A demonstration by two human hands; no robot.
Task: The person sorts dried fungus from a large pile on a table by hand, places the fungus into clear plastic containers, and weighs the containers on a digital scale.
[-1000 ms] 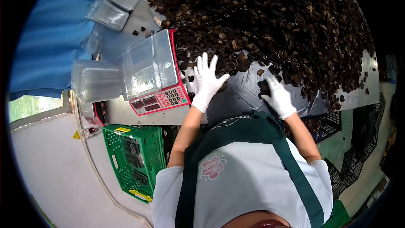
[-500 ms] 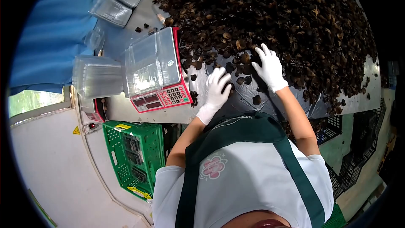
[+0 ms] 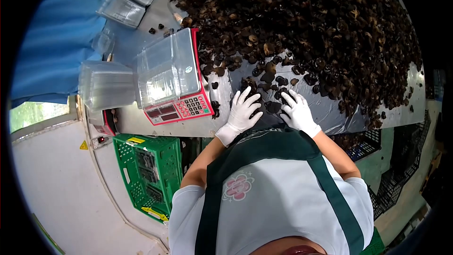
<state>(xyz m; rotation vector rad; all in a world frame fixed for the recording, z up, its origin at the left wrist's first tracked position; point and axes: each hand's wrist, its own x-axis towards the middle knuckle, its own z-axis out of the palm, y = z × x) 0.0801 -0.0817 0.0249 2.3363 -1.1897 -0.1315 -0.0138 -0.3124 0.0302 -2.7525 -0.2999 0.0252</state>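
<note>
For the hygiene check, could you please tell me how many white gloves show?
2: the left glove on the left hand, nearer the scale, and the right glove on the right hand, both beside dark pieces. Any under the pile would be hidden.

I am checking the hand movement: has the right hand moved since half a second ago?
Yes: against the red scale, the right hand has moved back from the dark pile toward the apron, now level with the keypad.

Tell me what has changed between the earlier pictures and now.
The white-gloved right hand has drawn back from the large heap of dark pieces toward the dark green apron; the white-gloved left hand also came nearer it. More loose pieces lie between them. The red electronic scale stayed put.
</note>
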